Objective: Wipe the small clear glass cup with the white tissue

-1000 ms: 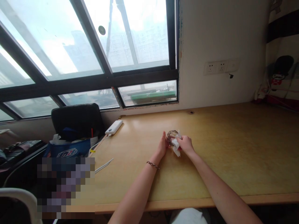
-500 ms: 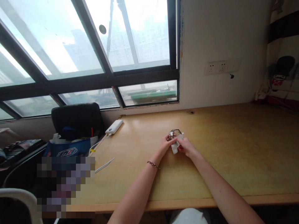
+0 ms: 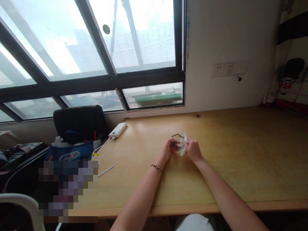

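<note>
A thin, shiny wire-framed thing that looks like a pair of glasses (image 3: 177, 136) is held just above the table, partly covered by fingers and blurred. My left hand (image 3: 167, 150) is closed round its left side. A crumpled white tissue (image 3: 182, 149) presses against its right side, pinched in my right hand (image 3: 193, 149). Both hands are close together over the middle of the wooden table (image 3: 134, 183). A braided bracelet (image 3: 157, 168) circles my left wrist.
A white power bank (image 3: 118, 130) with a white cable lies at the table's left edge. Left of the table are a black chair (image 3: 79, 120) and a blue bag (image 3: 68, 153). Wall sockets (image 3: 223, 69) are behind, and a round cable hole (image 3: 196, 115) is near the back edge.
My right hand has shifted slightly right and up with the tissue, which is now more bunched. More of the frame shows between my hands. My left hand has barely moved.
</note>
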Tool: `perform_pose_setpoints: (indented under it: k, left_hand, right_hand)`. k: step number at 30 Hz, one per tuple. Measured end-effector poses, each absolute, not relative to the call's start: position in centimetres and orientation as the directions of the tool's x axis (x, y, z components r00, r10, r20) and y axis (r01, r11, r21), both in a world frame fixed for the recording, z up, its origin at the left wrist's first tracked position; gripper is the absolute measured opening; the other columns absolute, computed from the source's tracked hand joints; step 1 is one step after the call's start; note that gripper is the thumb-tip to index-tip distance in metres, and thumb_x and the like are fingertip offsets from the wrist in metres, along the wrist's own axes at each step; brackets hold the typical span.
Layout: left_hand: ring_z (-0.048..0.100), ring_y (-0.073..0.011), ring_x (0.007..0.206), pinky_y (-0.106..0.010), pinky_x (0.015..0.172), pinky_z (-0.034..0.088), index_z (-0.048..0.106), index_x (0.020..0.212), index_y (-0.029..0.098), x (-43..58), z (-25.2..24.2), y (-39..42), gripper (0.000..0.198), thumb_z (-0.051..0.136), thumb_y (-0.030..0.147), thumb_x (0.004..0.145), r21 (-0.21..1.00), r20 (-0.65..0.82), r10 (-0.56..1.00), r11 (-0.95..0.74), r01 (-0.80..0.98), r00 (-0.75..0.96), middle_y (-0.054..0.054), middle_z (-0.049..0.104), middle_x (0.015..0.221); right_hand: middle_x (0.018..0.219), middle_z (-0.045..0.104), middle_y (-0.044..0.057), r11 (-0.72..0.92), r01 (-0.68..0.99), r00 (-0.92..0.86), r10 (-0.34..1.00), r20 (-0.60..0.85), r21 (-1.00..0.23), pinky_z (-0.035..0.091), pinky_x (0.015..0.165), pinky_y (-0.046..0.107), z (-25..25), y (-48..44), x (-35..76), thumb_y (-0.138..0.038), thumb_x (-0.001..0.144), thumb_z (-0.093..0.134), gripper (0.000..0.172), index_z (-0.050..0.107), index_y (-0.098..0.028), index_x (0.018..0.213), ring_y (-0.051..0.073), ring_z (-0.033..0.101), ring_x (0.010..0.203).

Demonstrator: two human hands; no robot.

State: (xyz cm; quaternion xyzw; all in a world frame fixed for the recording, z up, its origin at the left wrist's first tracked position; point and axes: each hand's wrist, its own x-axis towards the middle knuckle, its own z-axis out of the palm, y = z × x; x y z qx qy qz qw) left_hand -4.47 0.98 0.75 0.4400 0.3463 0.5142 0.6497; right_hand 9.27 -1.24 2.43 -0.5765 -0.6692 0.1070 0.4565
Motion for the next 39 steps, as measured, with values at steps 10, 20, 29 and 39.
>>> perform_pose_setpoints:
  k: [10, 20, 29, 39]
  left_hand:
    - [0.058, -0.0163, 0.058, -0.026, 0.061, 0.042, 0.064, 0.07, 0.008, -4.3, 0.5, 1.5, 0.043, 0.045, 0.047, 0.07, 0.811, -0.015, 0.994, 0.078, -0.58, 0.112, -0.007, 0.064, 0.061]
    - [0.059, -0.0163, 0.064, -0.026, 0.06, 0.043, 0.063, 0.082, 0.01, -4.5, 0.8, 1.1, 0.045, 0.048, 0.05, 0.069, 0.887, 0.062, 0.997, -0.03, -0.46, 0.055, -0.008, 0.064, 0.073]
    - [0.055, -0.0127, 0.052, -0.023, 0.052, 0.04, 0.064, 0.078, 0.009, -4.3, 0.9, 0.7, 0.042, 0.056, 0.048, 0.065, 0.969, 0.017, 0.982, 0.029, -0.244, 0.186, -0.007, 0.062, 0.063]
    - [0.053, -0.0115, 0.056, -0.022, 0.053, 0.039, 0.061, 0.093, 0.009, -4.0, 1.3, 0.4, 0.045, 0.057, 0.046, 0.067, 0.985, 0.089, 0.926, -0.026, -0.173, 0.368, -0.005, 0.059, 0.065]
  right_hand:
    - [0.036, 0.05, 0.002, 0.15, 0.281, 0.282, 0.931, 0.231, -0.948, 0.036, 0.037, 0.02, 2.2, -0.5, 9.3, -0.056, 0.078, 0.028, 0.054, 0.048, -0.016, 0.047, 0.013, 0.05, 0.034]
    - [0.048, 0.058, 0.005, -0.012, 0.152, 0.185, 0.983, 0.016, -0.988, 0.039, 0.032, 0.019, 1.7, 0.0, 8.8, -0.06, 0.074, 0.034, 0.052, 0.055, -0.013, 0.07, 0.014, 0.056, 0.039]
    - [0.055, 0.061, 0.003, -0.061, 0.313, 0.021, 0.998, -0.058, -0.948, 0.039, 0.039, 0.02, 1.9, -0.3, 8.9, -0.03, 0.071, 0.049, 0.021, 0.059, -0.012, 0.076, 0.014, 0.056, 0.04]
    - [0.07, 0.065, 0.015, 0.045, 0.796, 0.192, 0.927, 0.322, -0.604, 0.038, 0.055, 0.024, 1.9, -1.0, 9.2, -0.03, 0.081, 0.035, 0.036, 0.064, -0.011, 0.073, 0.02, 0.06, 0.064]
